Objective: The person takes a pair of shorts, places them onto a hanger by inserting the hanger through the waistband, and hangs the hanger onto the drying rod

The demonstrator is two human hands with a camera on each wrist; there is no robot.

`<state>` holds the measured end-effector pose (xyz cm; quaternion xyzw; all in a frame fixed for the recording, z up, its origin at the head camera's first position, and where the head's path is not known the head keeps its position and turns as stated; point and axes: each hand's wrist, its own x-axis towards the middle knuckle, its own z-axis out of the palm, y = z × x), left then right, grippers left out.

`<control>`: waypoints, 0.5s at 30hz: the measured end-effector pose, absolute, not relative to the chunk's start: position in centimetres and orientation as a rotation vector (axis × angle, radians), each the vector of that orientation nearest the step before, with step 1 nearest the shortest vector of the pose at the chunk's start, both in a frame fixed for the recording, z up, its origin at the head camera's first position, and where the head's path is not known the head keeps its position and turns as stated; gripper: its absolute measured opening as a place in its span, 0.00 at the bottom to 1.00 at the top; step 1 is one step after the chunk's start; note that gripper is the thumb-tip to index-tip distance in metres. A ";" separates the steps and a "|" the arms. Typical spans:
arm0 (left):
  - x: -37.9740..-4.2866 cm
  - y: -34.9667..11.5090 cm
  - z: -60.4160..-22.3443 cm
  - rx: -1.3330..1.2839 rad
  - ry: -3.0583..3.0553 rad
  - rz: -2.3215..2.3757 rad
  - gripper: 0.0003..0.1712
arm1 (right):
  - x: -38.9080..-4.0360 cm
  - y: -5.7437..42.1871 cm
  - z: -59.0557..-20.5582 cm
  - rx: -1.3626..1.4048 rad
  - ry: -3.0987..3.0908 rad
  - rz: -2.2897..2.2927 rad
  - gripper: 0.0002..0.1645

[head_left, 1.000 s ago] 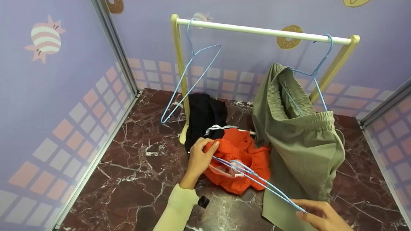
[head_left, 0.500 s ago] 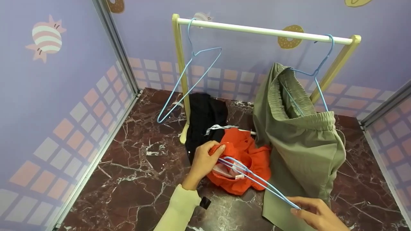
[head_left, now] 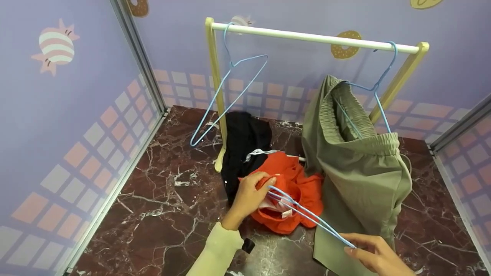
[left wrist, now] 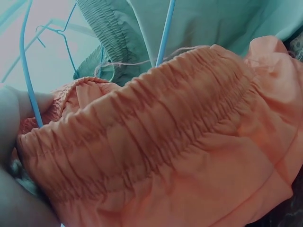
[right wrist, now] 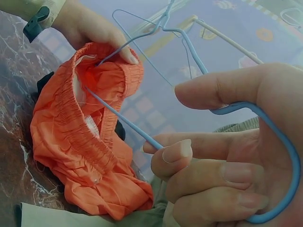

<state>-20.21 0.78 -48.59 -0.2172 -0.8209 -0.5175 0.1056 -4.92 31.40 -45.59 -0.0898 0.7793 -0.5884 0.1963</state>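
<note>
Two hands hold orange clothes (head_left: 305, 191) and a blue hanger (right wrist: 135, 128).

The orange clothes are bunched up low in front of the rack (head_left: 314, 37), between black cloth (head_left: 245, 134) and green pants (head_left: 364, 168), and their stretchy waist is wide open with one end of the blue hanger poked inside, near a little white tag (head_left: 287, 213); the left hand (head_left: 249, 195) reaches up from the bottom, its arm leaning to the right in a pale sleeve (head_left: 218, 249), and its grip is pinching the waist, while the right hand (head_left: 374, 251) comes in from the bottom right corner, fingers toward the left, and its grip is curled around the hanger's other end; the green pants hang on the rack's right side, and another blue hanger (head_left: 231, 66) hangs on the left, over a dark red floor (head_left: 172, 214) with white lines.
</note>
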 end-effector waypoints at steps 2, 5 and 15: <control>-20.1 0.9 -48.6 -0.662 -2.414 -1.540 0.13 | -4.9 31.4 -45.6 -0.237 2.171 -1.648 0.23; -19.9 1.0 -48.6 -0.676 -2.412 -1.574 0.12 | -5.0 31.3 -45.6 -0.221 2.169 -1.644 0.23; -19.4 1.5 -48.1 -0.661 -2.372 -1.716 0.14 | -4.9 31.1 -45.8 -0.222 2.132 -1.678 0.23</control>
